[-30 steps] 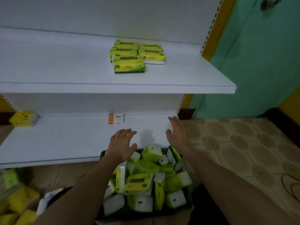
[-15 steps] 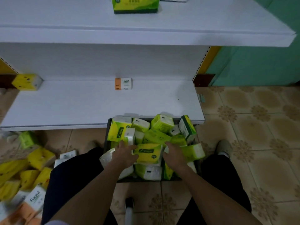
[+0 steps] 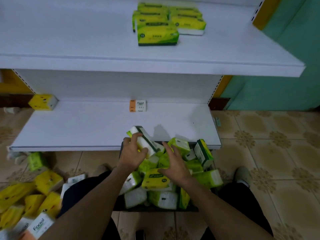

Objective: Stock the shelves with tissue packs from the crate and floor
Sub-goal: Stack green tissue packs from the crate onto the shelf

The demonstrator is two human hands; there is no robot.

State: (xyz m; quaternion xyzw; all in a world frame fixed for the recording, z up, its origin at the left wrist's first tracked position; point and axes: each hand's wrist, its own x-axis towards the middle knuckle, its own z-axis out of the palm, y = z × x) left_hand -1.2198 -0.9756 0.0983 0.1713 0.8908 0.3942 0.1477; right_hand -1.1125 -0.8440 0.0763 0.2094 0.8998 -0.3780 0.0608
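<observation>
My left hand [image 3: 132,154] grips a green-and-white tissue pack [image 3: 144,141], lifted above the dark crate [image 3: 155,207] at the lower shelf's front edge. My right hand [image 3: 174,164] hovers open, fingers spread, just right of that pack and over the heap of green packs [image 3: 156,179] in the crate. Several green packs [image 3: 158,34] lie in a group on the upper shelf [image 3: 69,49]. The lower shelf [image 3: 78,129] carries a yellow pack [image 3: 43,102] at its far left and an orange-and-white pack [image 3: 138,105] at the back.
Yellow packs [image 3: 46,182] and white "Facial" packs [image 3: 40,226] are scattered on the tiled floor at left. My legs and shoes [image 3: 242,174] flank the crate. A green wall [image 3: 285,87] and open tiled floor lie to the right.
My left hand has taken hold of a green pack and raised it out of the crate. My right hand has lifted off the heap and opened. The view has tilted up.
</observation>
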